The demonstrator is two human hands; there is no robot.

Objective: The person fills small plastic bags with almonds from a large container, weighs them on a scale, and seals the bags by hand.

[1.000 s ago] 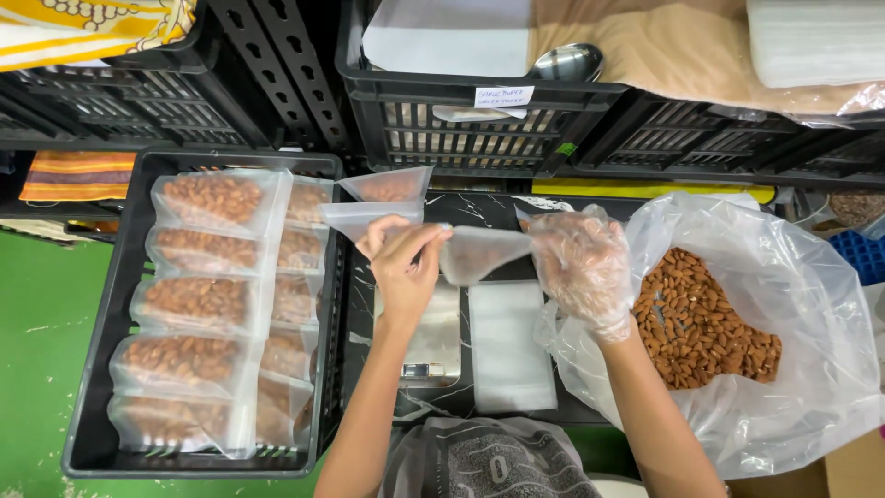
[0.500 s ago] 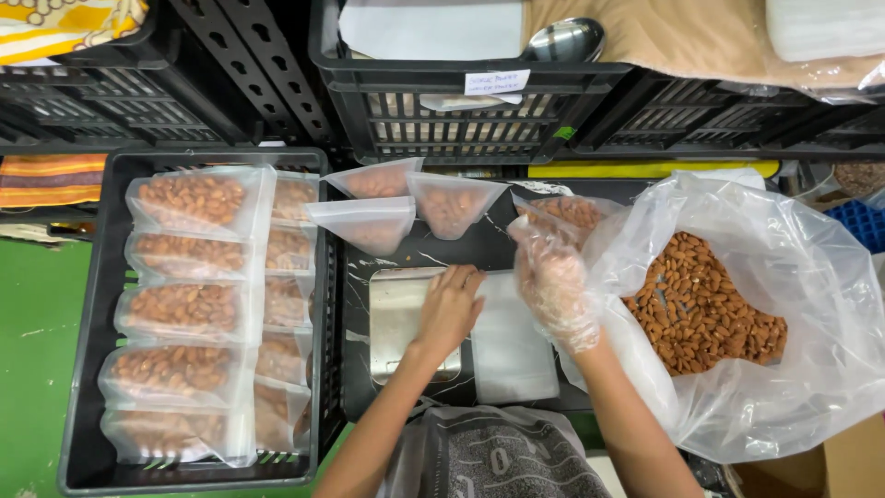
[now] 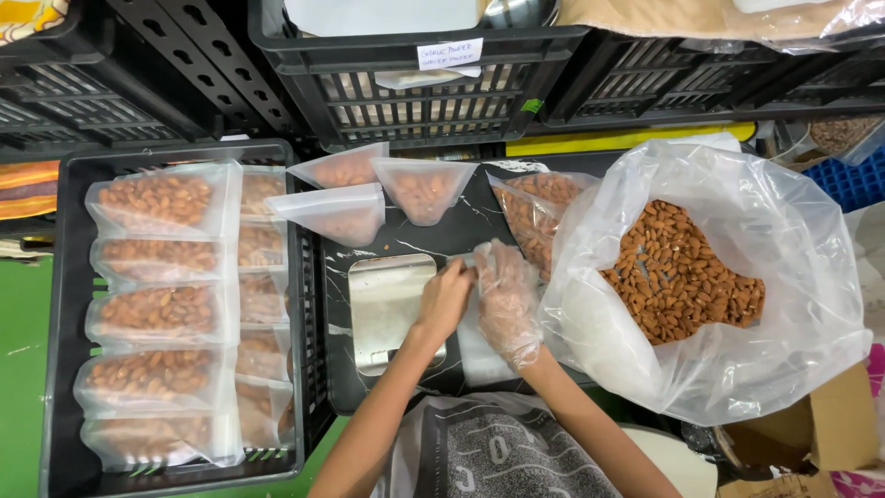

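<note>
My bare left hand (image 3: 449,297) and my gloved right hand (image 3: 505,300) meet over a stack of empty clear pouches (image 3: 479,361) lying right of a metal scale platform (image 3: 387,304). Both hands pinch the top edge of the uppermost empty pouch (image 3: 464,262). A large clear bag of almonds (image 3: 682,267) lies open to the right of my right hand. Against it leans an almond-filled pouch (image 3: 533,207).
Three more filled pouches (image 3: 424,189) stand behind the scale. A black crate (image 3: 66,304) on the left holds several flat pouches of almonds. Black crates (image 3: 415,83) line the back. A cardboard box (image 3: 830,424) sits at the lower right.
The filled pouch my hands held was set down against the big bag. My left hand dropped to the pouch stack first, then my right hand joined it.
</note>
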